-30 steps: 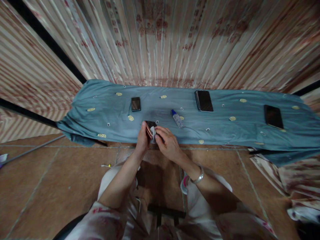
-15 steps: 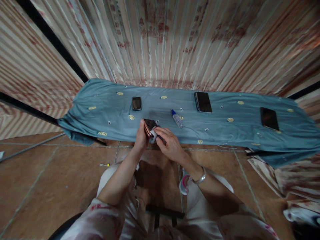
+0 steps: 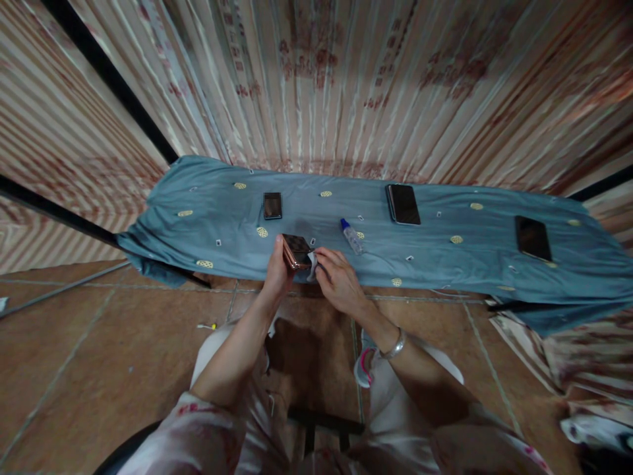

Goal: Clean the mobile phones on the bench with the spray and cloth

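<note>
My left hand [image 3: 279,269] is closed around a folded phone [image 3: 295,247] with a dark glossy face and copper-coloured edges, held up over the near edge of the cloth-covered table. Pinched in the fingers of my right hand [image 3: 340,277] is a small grey-white cloth [image 3: 312,265], against the phone's right side. Beyond my hands a clear spray bottle with a blue cap [image 3: 351,236] lies on its side. To its left, farther back, rests a small square dark device [image 3: 272,206], perhaps another folded phone.
The table wears a blue-green cloth [image 3: 227,224] with yellow prints. A dark phone-like device [image 3: 403,204] lies right of the bottle, and another dark device [image 3: 533,238] lies farther right. Striped curtains [image 3: 316,99] hang close behind. Black poles [image 3: 113,86] slant at the left.
My right hand and the cloth have shifted slightly right along the phone, uncovering more of its dark face. My left hand still holds the phone in nearly the same place.
</note>
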Demonstrator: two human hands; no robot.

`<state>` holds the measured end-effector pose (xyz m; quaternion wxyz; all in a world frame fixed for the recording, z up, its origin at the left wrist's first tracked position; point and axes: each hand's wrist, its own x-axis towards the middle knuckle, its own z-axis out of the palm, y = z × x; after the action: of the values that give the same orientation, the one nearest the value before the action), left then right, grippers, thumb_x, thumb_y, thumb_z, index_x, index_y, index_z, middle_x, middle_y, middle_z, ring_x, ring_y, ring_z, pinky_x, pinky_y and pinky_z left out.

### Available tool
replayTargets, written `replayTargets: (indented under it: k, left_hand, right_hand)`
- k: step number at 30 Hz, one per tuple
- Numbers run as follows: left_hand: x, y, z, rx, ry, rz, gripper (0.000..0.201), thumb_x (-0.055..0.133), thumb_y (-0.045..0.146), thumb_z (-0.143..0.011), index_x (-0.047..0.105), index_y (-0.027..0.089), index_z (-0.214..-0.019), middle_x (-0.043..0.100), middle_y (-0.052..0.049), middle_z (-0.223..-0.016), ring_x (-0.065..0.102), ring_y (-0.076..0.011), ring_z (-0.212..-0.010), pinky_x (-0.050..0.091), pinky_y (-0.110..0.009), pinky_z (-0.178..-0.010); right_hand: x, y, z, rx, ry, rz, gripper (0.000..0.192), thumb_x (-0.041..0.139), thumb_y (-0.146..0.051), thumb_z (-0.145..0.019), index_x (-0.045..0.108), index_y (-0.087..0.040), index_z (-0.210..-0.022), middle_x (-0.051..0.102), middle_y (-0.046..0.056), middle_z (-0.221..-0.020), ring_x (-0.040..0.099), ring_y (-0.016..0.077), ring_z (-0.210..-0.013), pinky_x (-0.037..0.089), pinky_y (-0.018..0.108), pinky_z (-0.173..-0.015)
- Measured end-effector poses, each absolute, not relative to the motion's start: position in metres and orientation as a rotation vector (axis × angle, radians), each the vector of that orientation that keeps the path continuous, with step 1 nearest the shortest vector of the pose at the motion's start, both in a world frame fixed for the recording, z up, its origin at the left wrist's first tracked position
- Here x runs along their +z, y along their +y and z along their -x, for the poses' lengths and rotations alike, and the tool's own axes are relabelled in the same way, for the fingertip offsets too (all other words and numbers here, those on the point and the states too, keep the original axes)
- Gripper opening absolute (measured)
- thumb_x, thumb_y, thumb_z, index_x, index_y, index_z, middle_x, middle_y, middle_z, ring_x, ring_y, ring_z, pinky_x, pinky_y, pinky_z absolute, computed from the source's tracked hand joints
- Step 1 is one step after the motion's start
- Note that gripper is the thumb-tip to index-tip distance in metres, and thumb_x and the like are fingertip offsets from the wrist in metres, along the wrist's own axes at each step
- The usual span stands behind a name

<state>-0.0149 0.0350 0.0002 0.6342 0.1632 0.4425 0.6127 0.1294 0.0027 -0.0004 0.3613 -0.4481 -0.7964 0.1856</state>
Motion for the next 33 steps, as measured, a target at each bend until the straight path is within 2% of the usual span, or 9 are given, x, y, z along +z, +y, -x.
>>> replayTargets:
  k: [10, 22, 29, 33]
  left_hand:
    - [0.002, 0.030, 0.016, 1.392, 0.982, -0.360, 0.041, 0.048, 0.052, -0.093, 0.066, 0.015, -0.090, 0.071, -0.004, -0.079, 0.069, -0.0169, -0.077, 0.054, -0.029, -0.076]
    - [-0.007, 0.028, 0.017, 1.395, 0.965, -0.356, 0.042, 0.052, 0.054, -0.090, 0.067, 0.015, -0.084, 0.070, -0.002, -0.075, 0.067, -0.0150, -0.072, 0.052, -0.027, -0.077]
    - [-0.009, 0.024, 0.018, 1.383, 0.943, -0.457, 0.045, 0.054, 0.057, -0.088, 0.066, 0.015, -0.076, 0.068, -0.001, -0.069, 0.063, -0.0126, -0.064, 0.051, -0.025, -0.070]
    - [-0.017, 0.028, 0.018, 1.395, 0.965, -0.435, 0.046, 0.054, 0.058, -0.087, 0.065, 0.015, -0.076, 0.067, -0.001, -0.068, 0.062, -0.0121, -0.064, 0.050, -0.024, -0.069]
  right_hand:
    - [-0.001, 0.003, -0.126, 0.508, -2.041, 1.138, 0.035, 0.040, -0.019, -0.093, 0.064, -0.019, -0.118, 0.063, 0.011, -0.128, 0.056, 0.0250, -0.117, 0.044, 0.047, -0.105]
    - [0.003, -0.003, -0.114, 0.515, -2.025, 1.046, 0.035, 0.039, -0.024, -0.097, 0.064, -0.016, -0.121, 0.062, 0.014, -0.130, 0.055, 0.0247, -0.122, 0.045, 0.046, -0.106]
    - [0.005, -0.007, -0.102, 0.495, -1.979, 1.028, 0.035, 0.056, -0.037, -0.092, 0.064, -0.019, -0.122, 0.062, 0.013, -0.130, 0.056, 0.0256, -0.122, 0.045, 0.045, -0.106]
    - [0.004, -0.006, -0.099, 0.459, -1.963, 1.031, 0.032, 0.052, -0.029, -0.093, 0.065, -0.018, -0.121, 0.064, 0.014, -0.127, 0.057, 0.0253, -0.120, 0.046, 0.044, -0.106]
